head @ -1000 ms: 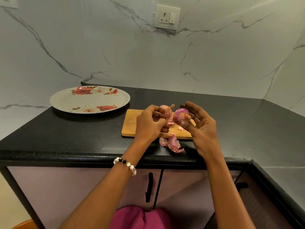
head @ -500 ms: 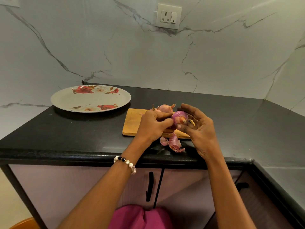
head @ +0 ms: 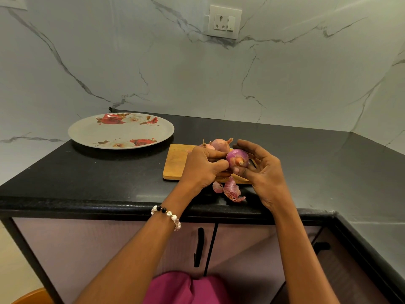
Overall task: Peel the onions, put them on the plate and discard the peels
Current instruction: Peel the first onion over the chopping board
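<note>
while i watch from the head camera, nearest the counter edge lies a small heap of papery pink-purple onion peels (head: 230, 189) on the black stone countertop (head: 109, 178), not yet discarded. just above them my hands meet over the rectangular wooden cutting board (head: 175, 162): the right hand (head: 262, 172) cradles a round, partly peeled purple onion (head: 236, 158) in curled fingers, its stub end toward me, and the left hand (head: 205, 166) is closed with thumb and fingertips pinching at the onion's skin, so both are clamped on the same bulb. behind the hands, on the board, sit two more pale pink onions in their skins (head: 220, 144), one mostly hidden. further back and to the left, the round grey plate with red rose print (head: 87, 132) holds no onion. i judge the job is early: the first onion is mid-peel, at least two are untouched, nothing is plated and the peels remain. on the white marble wall, the white socket and switch plate (head: 224, 22) shows no writing i can read, and i see no brands.
</note>
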